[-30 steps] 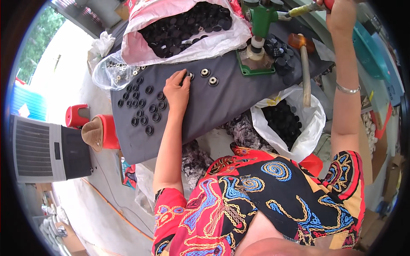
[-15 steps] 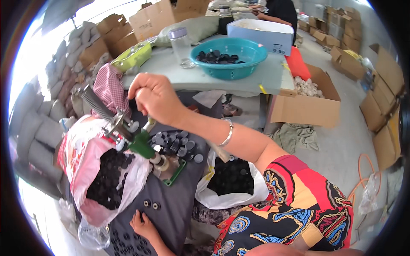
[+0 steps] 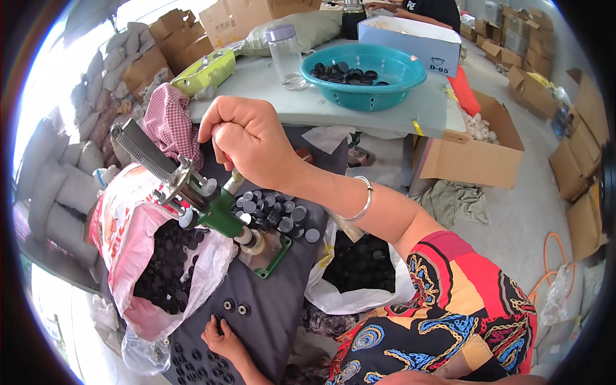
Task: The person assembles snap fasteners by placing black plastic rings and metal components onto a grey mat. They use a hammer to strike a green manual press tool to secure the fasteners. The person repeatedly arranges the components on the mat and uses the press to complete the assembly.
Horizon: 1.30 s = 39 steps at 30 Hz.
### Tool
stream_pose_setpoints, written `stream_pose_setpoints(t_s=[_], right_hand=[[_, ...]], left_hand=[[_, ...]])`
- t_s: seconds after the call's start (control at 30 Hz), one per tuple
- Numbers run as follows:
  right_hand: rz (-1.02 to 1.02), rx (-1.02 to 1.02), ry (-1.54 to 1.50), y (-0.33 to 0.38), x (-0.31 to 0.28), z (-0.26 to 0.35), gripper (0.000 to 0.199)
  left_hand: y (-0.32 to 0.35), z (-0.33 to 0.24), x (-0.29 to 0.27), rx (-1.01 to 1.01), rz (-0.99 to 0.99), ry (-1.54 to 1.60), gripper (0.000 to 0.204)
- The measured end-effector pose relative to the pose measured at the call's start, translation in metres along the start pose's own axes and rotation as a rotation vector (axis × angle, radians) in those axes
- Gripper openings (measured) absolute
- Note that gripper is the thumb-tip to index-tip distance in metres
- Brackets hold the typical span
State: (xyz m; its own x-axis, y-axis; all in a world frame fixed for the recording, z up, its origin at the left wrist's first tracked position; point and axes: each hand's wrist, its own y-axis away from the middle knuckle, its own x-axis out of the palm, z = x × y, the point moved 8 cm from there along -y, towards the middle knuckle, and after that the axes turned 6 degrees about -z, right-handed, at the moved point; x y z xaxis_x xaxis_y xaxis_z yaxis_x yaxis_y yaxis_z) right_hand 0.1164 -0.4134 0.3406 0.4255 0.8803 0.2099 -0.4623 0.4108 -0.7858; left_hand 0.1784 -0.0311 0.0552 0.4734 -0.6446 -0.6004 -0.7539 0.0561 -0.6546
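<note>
My right hand (image 3: pixel 247 141) is closed in a fist around the lever handle of a green hand press (image 3: pixel 218 212), and the handle is mostly hidden inside the fist. The press stands on a green base (image 3: pixel 274 258) on a dark grey cloth (image 3: pixel 282 308). A spring-wound metal arm (image 3: pixel 144 151) sticks out to its upper left. My left hand (image 3: pixel 221 337) lies low on the cloth with its fingertips beside two small black rings (image 3: pixel 234 308). More black rings (image 3: pixel 192 369) lie scattered around it. A heap of dark caps (image 3: pixel 276 212) sits just behind the press.
A pink and white bag of black caps (image 3: pixel 160 269) lies left of the press, and a white bag of black parts (image 3: pixel 359 266) on the right. Beyond are a teal basin (image 3: pixel 385 96), a clear jar (image 3: pixel 285 54), an open cardboard box (image 3: pixel 475 154) and stacked sacks (image 3: pixel 70 160).
The view has swung round, so the press now lies at the middle left. My right hand has stayed on the lever and my left hand among the rings.
</note>
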Motion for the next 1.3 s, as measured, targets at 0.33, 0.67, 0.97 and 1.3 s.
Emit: stream_pose_setpoints(t_s=[0.33,0.67,0.97,1.3], right_hand=[[-0.007,-0.011,0.018,-0.003,-0.003,0.003,0.019],[-0.017,-0.005,0.021,-0.008,-0.006,-0.001,0.019],[-0.002,0.04,0.004,-0.024,-0.008,-0.002,0.02],[-0.056,0.109,0.128,-0.062,0.013,-0.035,0.019]], left_hand=[[-0.003,-0.007,0.003,0.022,0.036,-0.039,0.03],[-0.005,-0.018,0.005,0.055,0.063,-0.106,0.03],[-0.02,-0.02,0.015,0.138,-0.011,-0.088,0.024],[-0.042,-0.15,0.09,-0.057,0.079,0.372,0.058]])
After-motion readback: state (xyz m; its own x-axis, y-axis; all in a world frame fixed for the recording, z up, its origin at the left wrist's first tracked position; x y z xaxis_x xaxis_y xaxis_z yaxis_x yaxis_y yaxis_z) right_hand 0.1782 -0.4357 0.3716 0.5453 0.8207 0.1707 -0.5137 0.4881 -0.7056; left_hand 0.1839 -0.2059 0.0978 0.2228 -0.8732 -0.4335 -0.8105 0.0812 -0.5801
